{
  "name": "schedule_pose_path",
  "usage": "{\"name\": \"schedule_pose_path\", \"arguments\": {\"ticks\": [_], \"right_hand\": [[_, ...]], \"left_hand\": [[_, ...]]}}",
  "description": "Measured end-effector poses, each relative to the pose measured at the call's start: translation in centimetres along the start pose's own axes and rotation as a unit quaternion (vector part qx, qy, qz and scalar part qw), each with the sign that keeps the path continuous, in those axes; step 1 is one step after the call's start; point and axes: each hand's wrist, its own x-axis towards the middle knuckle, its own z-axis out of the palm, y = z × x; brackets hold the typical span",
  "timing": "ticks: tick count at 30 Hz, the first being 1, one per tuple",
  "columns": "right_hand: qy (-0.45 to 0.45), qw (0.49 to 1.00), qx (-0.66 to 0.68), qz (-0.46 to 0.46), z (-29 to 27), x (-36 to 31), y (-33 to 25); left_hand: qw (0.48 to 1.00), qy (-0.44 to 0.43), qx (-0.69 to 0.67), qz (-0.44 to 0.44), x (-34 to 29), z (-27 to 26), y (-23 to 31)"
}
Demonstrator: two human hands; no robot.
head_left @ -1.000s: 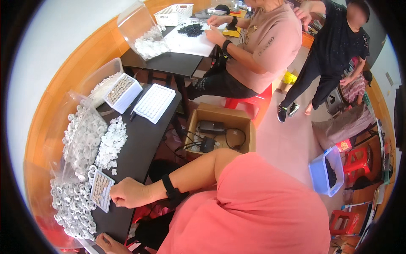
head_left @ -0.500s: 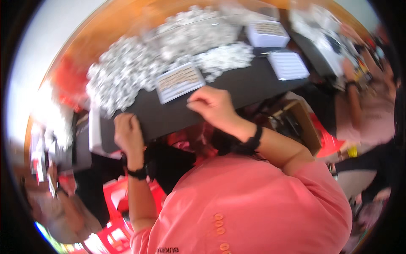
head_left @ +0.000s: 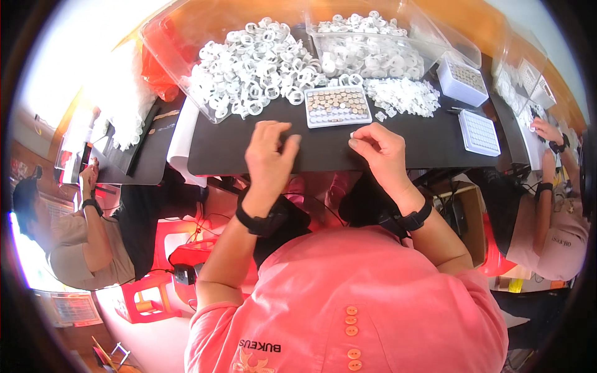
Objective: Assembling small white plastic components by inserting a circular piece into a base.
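Note:
Over the near edge of the black table, my left hand (head_left: 268, 160) is raised with the thumb apart from the curled fingers, and nothing shows between them. My right hand (head_left: 384, 156) pinches thumb and forefinger together on a small white piece (head_left: 352, 135), too small to name. Beyond and between the hands lies a shallow white tray (head_left: 339, 122) holding rows of small round tan discs; its front rows look pale. Behind it spreads a heap of white plastic rings (head_left: 249, 68). Small white plastic parts (head_left: 404, 96) are piled right of the tray.
Clear plastic bins (head_left: 314, 46) hold more white parts at the back. On the right stand a stacked white tray box (head_left: 463, 81) of discs and another white tray (head_left: 480, 132). Co-workers sit at the left (head_left: 87, 239) and right (head_left: 541, 230). A red stool (head_left: 146, 298) stands below.
My left hand has opened from a closed shape and lifted off the table's left part. My right hand stays pinched. The whole view has shifted and turned, and is sharper now.

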Motion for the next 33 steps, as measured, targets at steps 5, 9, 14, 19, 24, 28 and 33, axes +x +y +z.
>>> {"name": "schedule_pose_path", "arguments": {"ticks": [5, 9, 14, 19, 24, 28, 33], "right_hand": [[0.019, 0.999, -0.03, -0.009, -0.2, -0.1, -0.3], [0.057, 0.95, -0.277, -0.13, -2.0, 1.4, -0.3], [0.009, 0.892, -0.44, -0.1, -3.6, 3.1, 0.0], [-0.026, 0.877, -0.48, -0.03, -3.8, 4.2, 1.2], [-0.006, 0.868, -0.496, -0.025, -4.3, 5.1, 2.5], [0.023, 0.871, -0.489, -0.04, -4.4, 4.9, 2.7], [0.05, 0.886, -0.457, -0.066, -4.4, 4.2, 2.8]], "left_hand": [[0.993, -0.038, 0.083, 0.081, 1.1, 2.2, 2.3], [0.989, -0.063, 0.11, 0.076, 1.7, 3.5, 1.3], [0.99, -0.054, 0.098, 0.087, 1.4, 3.8, 0.5], [0.99, -0.048, 0.075, 0.105, 1.8, 3.9, 0.2], [0.989, -0.088, 0.067, 0.097, 2.1, 3.4, 0.2], [0.99, -0.097, 0.046, 0.097, 2.2, 2.9, -0.1], [0.989, -0.108, 0.029, 0.097, 1.6, 2.5, 0.3]]}}
